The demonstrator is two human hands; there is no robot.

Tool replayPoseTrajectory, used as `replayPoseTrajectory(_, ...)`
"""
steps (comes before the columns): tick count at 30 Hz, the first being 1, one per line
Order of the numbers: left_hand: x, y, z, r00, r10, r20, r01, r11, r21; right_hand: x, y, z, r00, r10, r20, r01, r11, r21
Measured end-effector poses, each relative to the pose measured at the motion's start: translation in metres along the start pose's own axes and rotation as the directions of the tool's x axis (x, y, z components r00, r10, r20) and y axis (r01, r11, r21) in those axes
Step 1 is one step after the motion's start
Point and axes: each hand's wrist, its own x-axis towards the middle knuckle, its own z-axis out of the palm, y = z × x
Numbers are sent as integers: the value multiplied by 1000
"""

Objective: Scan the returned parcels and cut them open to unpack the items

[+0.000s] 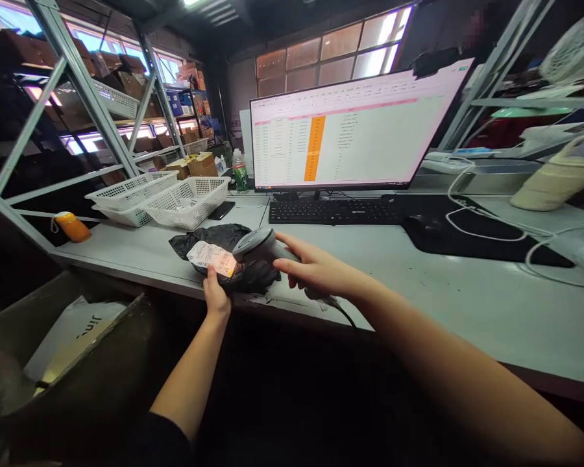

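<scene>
A grey handheld barcode scanner [255, 242] is gripped in my right hand [311, 263], its head pointing left over a black plastic parcel [226, 235]. The parcel lies at the front edge of the desk, with a white shipping label [210, 257] facing up; an orange-pink glow falls on the label's right part. My left hand [216, 293] holds the parcel's near side, thumb on the label's lower edge and the other fingers hidden beneath. From the scanner's handle a dark cable hangs below my right hand.
Behind stand a monitor [370, 139] showing a spreadsheet, a black keyboard [331, 211] and a mouse [422, 224]. White plastic baskets [187, 204], a phone [222, 210], a green-labelled bottle [240, 174] and an orange cup [73, 227] are leftward. A bin [126, 324] holding a white package stands below.
</scene>
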Motion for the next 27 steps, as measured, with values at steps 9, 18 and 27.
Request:
replayPoseTrajectory(9, -6, 4, 3, 997, 0, 83, 1, 1000, -7, -10, 11, -22, 998, 31, -61, -23, 991, 130)
replayPoseTrajectory(18, -4, 1, 1, 999, 26, 19, -26, 999, -23, 3, -8, -15, 993, 122, 8, -122, 988, 91)
replayPoseTrajectory(27, -3, 2, -7, 997, 7, 83, -2, 998, -57, 4, -24, -13, 993, 102, 54, -103, 995, 12)
